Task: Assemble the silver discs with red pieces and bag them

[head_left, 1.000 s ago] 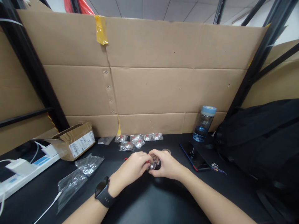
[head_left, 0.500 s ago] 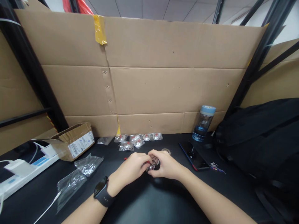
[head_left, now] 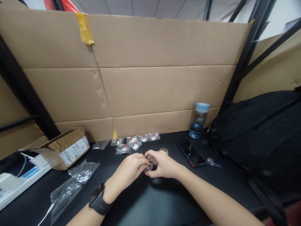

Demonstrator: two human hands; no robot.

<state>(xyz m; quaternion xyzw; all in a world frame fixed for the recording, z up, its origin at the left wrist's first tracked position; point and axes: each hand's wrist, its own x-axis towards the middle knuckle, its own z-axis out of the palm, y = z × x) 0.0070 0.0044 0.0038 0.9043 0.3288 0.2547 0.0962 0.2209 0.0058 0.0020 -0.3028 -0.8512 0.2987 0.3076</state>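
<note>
My left hand (head_left: 130,168) and my right hand (head_left: 163,164) meet over the black tabletop, fingers curled round the same small shiny piece (head_left: 149,168). It looks rounded and silvery with a bit of red, but fingertips cover most of it. A dark watch (head_left: 98,197) is on my left wrist. Just behind my right hand lies a flat metal ring (head_left: 164,151), partly hidden by the fingers. Farther back, several round silvery pieces with red centres rest in clear bags (head_left: 123,148) near the cardboard wall.
Crumpled clear plastic bags (head_left: 84,171) lie to the left, beside an open cardboard box (head_left: 75,150) and a white power strip (head_left: 21,188). On the right are a phone (head_left: 190,153), keys (head_left: 213,163), a blue-lidded bottle (head_left: 198,121) and a black backpack (head_left: 258,135).
The camera has turned a little to the right, so the scene sits farther left in the picture. Both hands stay together on the small piece, with slight finger movement.
</note>
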